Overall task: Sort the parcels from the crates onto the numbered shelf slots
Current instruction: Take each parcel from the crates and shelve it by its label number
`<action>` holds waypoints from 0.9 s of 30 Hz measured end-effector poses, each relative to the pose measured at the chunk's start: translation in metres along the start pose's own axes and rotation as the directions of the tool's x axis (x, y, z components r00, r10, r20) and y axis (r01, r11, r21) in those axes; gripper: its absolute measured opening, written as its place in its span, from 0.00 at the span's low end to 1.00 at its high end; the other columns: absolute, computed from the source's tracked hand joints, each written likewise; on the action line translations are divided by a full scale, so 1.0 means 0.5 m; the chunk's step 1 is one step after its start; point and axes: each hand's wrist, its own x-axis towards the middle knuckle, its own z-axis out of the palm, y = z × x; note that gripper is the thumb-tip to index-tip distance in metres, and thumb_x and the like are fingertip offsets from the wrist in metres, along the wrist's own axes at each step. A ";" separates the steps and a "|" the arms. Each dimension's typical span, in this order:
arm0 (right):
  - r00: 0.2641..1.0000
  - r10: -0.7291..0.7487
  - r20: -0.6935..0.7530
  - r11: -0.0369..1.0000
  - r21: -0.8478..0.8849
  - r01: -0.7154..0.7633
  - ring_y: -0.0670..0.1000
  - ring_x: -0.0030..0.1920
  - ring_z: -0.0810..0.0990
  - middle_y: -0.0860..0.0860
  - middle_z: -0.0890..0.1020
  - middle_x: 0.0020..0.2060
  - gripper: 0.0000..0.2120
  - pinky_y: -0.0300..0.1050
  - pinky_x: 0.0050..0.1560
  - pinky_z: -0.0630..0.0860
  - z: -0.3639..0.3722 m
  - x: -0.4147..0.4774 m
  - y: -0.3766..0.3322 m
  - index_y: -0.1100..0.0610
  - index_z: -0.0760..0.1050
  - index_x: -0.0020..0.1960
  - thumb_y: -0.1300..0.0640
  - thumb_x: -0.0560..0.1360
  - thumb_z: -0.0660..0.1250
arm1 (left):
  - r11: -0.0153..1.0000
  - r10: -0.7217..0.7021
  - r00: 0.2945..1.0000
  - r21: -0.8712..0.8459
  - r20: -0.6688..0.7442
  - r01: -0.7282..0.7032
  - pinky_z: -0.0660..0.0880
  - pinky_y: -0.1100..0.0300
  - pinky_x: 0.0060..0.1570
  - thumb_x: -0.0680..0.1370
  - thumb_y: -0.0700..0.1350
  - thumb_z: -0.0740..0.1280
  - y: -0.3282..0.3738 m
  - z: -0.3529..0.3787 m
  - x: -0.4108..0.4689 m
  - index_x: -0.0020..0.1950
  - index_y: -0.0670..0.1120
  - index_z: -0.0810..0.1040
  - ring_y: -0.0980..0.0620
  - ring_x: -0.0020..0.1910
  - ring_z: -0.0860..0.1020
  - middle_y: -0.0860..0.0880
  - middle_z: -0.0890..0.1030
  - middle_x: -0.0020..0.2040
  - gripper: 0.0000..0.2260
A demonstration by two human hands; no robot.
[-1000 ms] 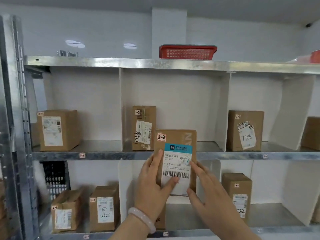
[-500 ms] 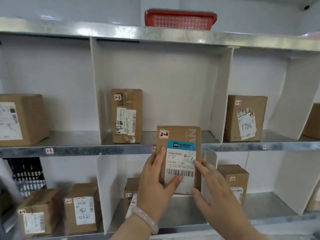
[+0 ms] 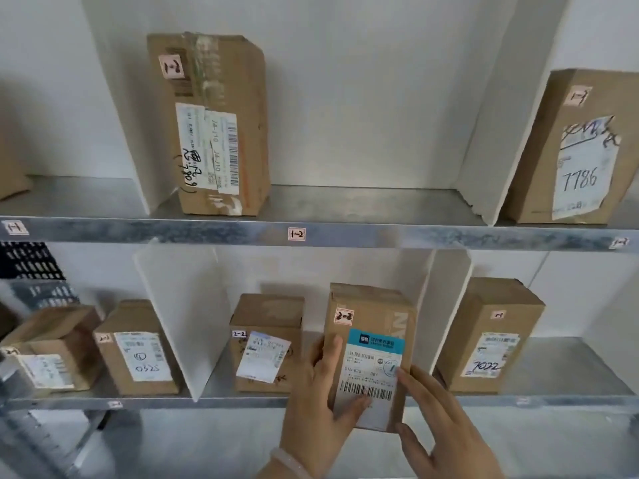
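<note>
I hold a brown cardboard parcel (image 3: pixel 371 326) upright; it has a "2-2" sticker and a white and teal shipping label. It stands in front of the middle slot of the lower shelf (image 3: pixel 242 402), its bottom edge below the shelf's front lip. My left hand (image 3: pixel 318 409) grips its left side, the thumb lying across the front over the barcode. My right hand (image 3: pixel 446 430) lies against its right edge with straight fingers, the thumb by the bottom corner. Another parcel marked 2-2 (image 3: pixel 268 340) stands in the same slot, just to the left.
White dividers (image 3: pixel 179 319) split both shelves into slots. The upper shelf bears a 1-2 tag (image 3: pixel 296 234) and a tall parcel marked 1-2 (image 3: pixel 221 122); a 7786 parcel (image 3: pixel 581 150) stands right. Below are the 0325 parcel (image 3: pixel 138 354), a tilted box (image 3: pixel 52 347) and a right-slot parcel (image 3: pixel 487 337).
The parcel has come down from the upper shelf's edge to the lower middle slot, with both hands still on it. My view has moved closer and lower.
</note>
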 end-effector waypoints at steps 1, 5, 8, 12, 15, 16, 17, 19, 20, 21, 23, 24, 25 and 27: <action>1.000 0.010 0.022 1.000 0.003 -0.010 0.52 0.56 0.82 0.48 0.75 0.65 0.46 0.44 0.45 0.81 0.011 0.000 0.012 0.46 0.67 0.70 0.59 0.57 0.83 | 0.999 -0.020 1.000 -0.033 0.007 0.021 0.64 0.83 0.53 0.74 0.59 0.69 -0.016 0.015 -0.002 0.77 0.68 0.49 0.72 0.70 0.57 0.67 0.53 0.73 0.39; 0.995 0.025 0.099 1.000 0.005 -0.026 0.53 0.58 0.81 0.50 0.74 0.68 0.43 0.50 0.44 0.83 0.049 0.007 0.064 0.49 0.67 0.71 0.60 0.60 0.81 | 0.996 -0.078 0.996 -0.036 0.047 0.079 0.74 0.66 0.61 0.75 0.64 0.67 -0.082 0.070 -0.001 0.77 0.68 0.47 0.56 0.74 0.62 0.65 0.52 0.74 0.37; 0.988 0.032 0.148 0.999 0.005 -0.033 0.54 0.60 0.79 0.49 0.72 0.70 0.41 0.52 0.47 0.82 0.077 0.014 0.102 0.51 0.68 0.72 0.58 0.62 0.80 | 0.996 -0.092 0.995 -0.001 0.022 0.092 0.75 0.64 0.61 0.75 0.61 0.67 -0.128 0.109 0.010 0.77 0.67 0.48 0.55 0.73 0.63 0.68 0.52 0.73 0.37; 0.985 0.055 0.161 0.998 0.014 -0.059 0.52 0.61 0.79 0.46 0.70 0.71 0.39 0.47 0.47 0.82 0.108 0.018 0.148 0.46 0.65 0.73 0.54 0.65 0.77 | 0.989 -0.147 0.989 0.012 -0.011 0.147 0.73 0.70 0.60 0.76 0.60 0.67 -0.182 0.161 0.022 0.77 0.67 0.48 0.56 0.72 0.65 0.70 0.52 0.71 0.37; 0.985 0.051 0.163 0.998 0.031 -0.057 0.51 0.62 0.78 0.47 0.71 0.71 0.35 0.47 0.47 0.81 0.129 0.018 0.178 0.46 0.64 0.73 0.52 0.67 0.71 | 0.987 -0.147 0.988 0.065 -0.043 0.150 0.72 0.68 0.62 0.77 0.60 0.67 -0.214 0.194 0.035 0.78 0.66 0.47 0.53 0.70 0.67 0.63 0.57 0.72 0.37; 0.984 0.053 0.170 0.998 0.030 -0.059 0.51 0.61 0.78 0.47 0.71 0.71 0.35 0.46 0.47 0.81 0.135 0.017 0.187 0.47 0.66 0.72 0.52 0.67 0.71 | 0.985 -0.154 0.986 0.072 -0.057 0.158 0.73 0.65 0.62 0.77 0.59 0.67 -0.222 0.203 0.040 0.78 0.66 0.46 0.52 0.70 0.68 0.58 0.60 0.73 0.37; 0.982 0.057 0.182 0.998 0.028 -0.063 0.51 0.61 0.78 0.47 0.71 0.71 0.34 0.45 0.48 0.80 0.142 0.015 0.197 0.48 0.67 0.72 0.53 0.67 0.73 | 0.982 -0.175 0.982 0.062 -0.070 0.179 0.75 0.61 0.62 0.77 0.58 0.68 -0.230 0.212 0.044 0.77 0.67 0.46 0.52 0.70 0.68 0.54 0.61 0.73 0.37; 0.975 0.067 0.211 0.997 0.025 -0.074 0.51 0.61 0.79 0.46 0.70 0.71 0.35 0.45 0.49 0.78 0.155 0.009 0.215 0.49 0.69 0.72 0.55 0.67 0.76 | 0.980 -0.192 0.977 0.038 -0.090 0.196 0.77 0.56 0.62 0.77 0.56 0.69 -0.240 0.230 0.047 0.77 0.67 0.46 0.52 0.71 0.68 0.50 0.61 0.73 0.39; 0.972 0.073 0.222 0.996 0.030 -0.081 0.52 0.62 0.78 0.46 0.70 0.71 0.35 0.46 0.50 0.78 0.162 0.005 0.223 0.50 0.69 0.72 0.55 0.67 0.77 | 0.981 -0.181 0.978 0.046 -0.100 0.186 0.77 0.55 0.61 0.77 0.54 0.69 -0.244 0.238 0.046 0.77 0.67 0.45 0.51 0.71 0.67 0.49 0.61 0.74 0.39; 0.970 0.078 0.229 0.995 0.038 -0.089 0.52 0.62 0.78 0.47 0.70 0.70 0.34 0.49 0.51 0.79 0.168 0.000 0.230 0.50 0.70 0.71 0.55 0.68 0.76 | 0.982 -0.170 0.980 0.067 -0.107 0.177 0.78 0.53 0.61 0.77 0.53 0.70 -0.247 0.246 0.043 0.78 0.66 0.44 0.50 0.71 0.67 0.48 0.60 0.74 0.40; 0.967 0.093 0.235 0.992 0.055 -0.109 0.53 0.62 0.78 0.47 0.71 0.70 0.33 0.52 0.51 0.81 0.178 -0.006 0.240 0.50 0.70 0.71 0.55 0.68 0.75 | 0.977 -0.159 0.980 0.125 -0.119 0.173 0.79 0.48 0.58 0.77 0.53 0.69 -0.253 0.257 0.036 0.78 0.65 0.41 0.46 0.71 0.68 0.46 0.62 0.75 0.41; 0.965 0.102 0.240 0.991 0.059 -0.119 0.54 0.62 0.78 0.47 0.71 0.70 0.33 0.52 0.51 0.81 0.181 -0.008 0.244 0.49 0.70 0.71 0.56 0.68 0.76 | 0.975 -0.150 0.980 0.144 -0.127 0.168 0.79 0.46 0.57 0.77 0.53 0.69 -0.255 0.262 0.034 0.78 0.64 0.40 0.45 0.70 0.68 0.44 0.63 0.74 0.42; 0.964 0.106 0.245 0.991 0.059 -0.124 0.53 0.63 0.78 0.47 0.71 0.70 0.33 0.51 0.51 0.80 0.185 -0.009 0.247 0.48 0.70 0.71 0.55 0.68 0.76 | 0.976 -0.135 0.982 0.153 -0.135 0.155 0.79 0.45 0.57 0.77 0.52 0.70 -0.258 0.267 0.031 0.79 0.62 0.40 0.43 0.69 0.69 0.42 0.64 0.74 0.43; 0.961 0.106 0.255 0.990 0.066 -0.127 0.52 0.64 0.76 0.46 0.70 0.71 0.32 0.49 0.53 0.78 0.191 -0.010 0.253 0.47 0.69 0.71 0.54 0.70 0.74 | 0.979 -0.100 0.983 0.159 -0.153 0.125 0.78 0.46 0.59 0.78 0.49 0.71 -0.265 0.275 0.028 0.80 0.59 0.41 0.40 0.68 0.70 0.38 0.66 0.72 0.43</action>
